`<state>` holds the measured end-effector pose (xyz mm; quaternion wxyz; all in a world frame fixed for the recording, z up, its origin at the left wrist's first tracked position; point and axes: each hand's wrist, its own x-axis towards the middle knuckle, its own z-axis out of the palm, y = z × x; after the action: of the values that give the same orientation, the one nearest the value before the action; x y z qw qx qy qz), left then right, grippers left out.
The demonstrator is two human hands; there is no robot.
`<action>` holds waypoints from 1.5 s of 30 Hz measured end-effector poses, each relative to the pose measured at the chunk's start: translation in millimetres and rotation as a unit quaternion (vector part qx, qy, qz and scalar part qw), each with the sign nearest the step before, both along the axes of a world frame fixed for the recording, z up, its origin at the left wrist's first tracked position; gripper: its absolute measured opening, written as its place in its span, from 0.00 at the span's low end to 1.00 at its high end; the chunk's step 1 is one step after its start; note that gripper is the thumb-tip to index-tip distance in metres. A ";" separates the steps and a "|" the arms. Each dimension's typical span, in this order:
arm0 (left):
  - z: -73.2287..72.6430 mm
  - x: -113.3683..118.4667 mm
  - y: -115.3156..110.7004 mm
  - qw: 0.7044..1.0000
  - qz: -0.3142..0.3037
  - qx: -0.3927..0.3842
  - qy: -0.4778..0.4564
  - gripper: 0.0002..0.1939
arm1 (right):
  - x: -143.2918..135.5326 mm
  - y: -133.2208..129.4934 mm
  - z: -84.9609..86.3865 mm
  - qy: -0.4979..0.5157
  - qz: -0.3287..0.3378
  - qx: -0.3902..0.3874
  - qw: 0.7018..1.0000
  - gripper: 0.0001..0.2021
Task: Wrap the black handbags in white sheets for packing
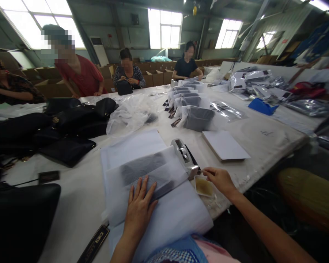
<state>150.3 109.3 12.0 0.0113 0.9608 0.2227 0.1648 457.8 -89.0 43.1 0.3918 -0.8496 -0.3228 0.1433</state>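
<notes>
My left hand (pixel 140 204) lies flat with its fingers spread on thin white wrapping paper (pixel 117 212). Through the folded paper shows a dark, flat-looking item (pixel 142 170), probably a bag. Beyond my fingers, at the right edge of the paper, stands a grey tape dispenser (pixel 184 155). My right hand (pixel 218 179) is at the dispenser's near end, thumb and forefinger pinched together; whatever is between them is too small to make out. Just below those fingers sits a small white dish (pixel 204 186) with something yellowish-brown in it. A black tag (pixel 94 241) with gold lettering pokes out near my left wrist.
Black bags (pixel 71 120) are heaped at the left, beside crumpled clear plastic (pixel 131 113). Paper-wrapped bags (pixel 199 117) with tags stand in a row ahead. A white card stack (pixel 225 145), a blue object (pixel 261 106) and silvery packages (pixel 257 78) lie rightward. Several people are across the table.
</notes>
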 end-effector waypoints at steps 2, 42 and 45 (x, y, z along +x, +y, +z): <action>0.2 0.6 0.1 1.000 -0.001 0.000 0.000 0.29 | 8.4 -6.5 11.6 -0.153 0.035 -0.054 0.986 0.13; 9.7 0.3 -4.0 0.999 0.021 -0.043 0.019 0.31 | 9.8 60.6 15.4 -0.054 0.050 -0.033 0.997 0.16; 9.0 -0.2 -3.3 0.999 0.017 -0.044 0.019 0.31 | 1.2 58.3 10.5 0.122 0.017 0.040 0.992 0.17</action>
<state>150.1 106.0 21.1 0.0466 0.9584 0.2463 0.1368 459.0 -30.8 53.5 0.4594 -0.8038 -0.2928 0.2391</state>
